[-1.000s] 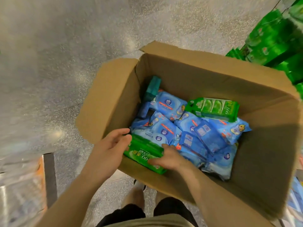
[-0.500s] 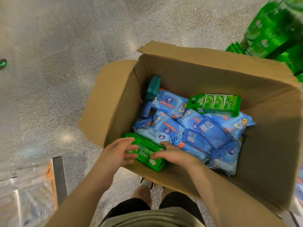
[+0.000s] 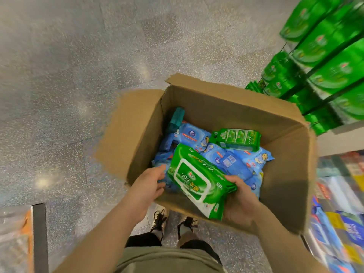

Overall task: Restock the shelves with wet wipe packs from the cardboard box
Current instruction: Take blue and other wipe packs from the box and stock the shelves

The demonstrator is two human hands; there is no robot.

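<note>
An open cardboard box (image 3: 220,107) stands on the floor with several blue wet wipe packs (image 3: 232,162) and a small green multipack (image 3: 237,139) inside. A large green wet wipe pack (image 3: 194,180) is lifted above the box's near edge, label up. My right hand (image 3: 239,201) holds it from below at its right end, fingers curled round the edge. My left hand (image 3: 146,189) is at the pack's left side with relaxed fingers; whether it touches the pack I cannot tell.
Shelves at the right carry green packs (image 3: 327,56) above and blue and mixed packs (image 3: 338,213) below. Speckled floor lies to the left and behind the box. A dark-edged fixture (image 3: 39,233) stands at the lower left. My feet (image 3: 173,223) are just before the box.
The large green pack has been lifted out of the box's near corner and turned label up. My right hand now holds it from below; my left hand has come off its top.
</note>
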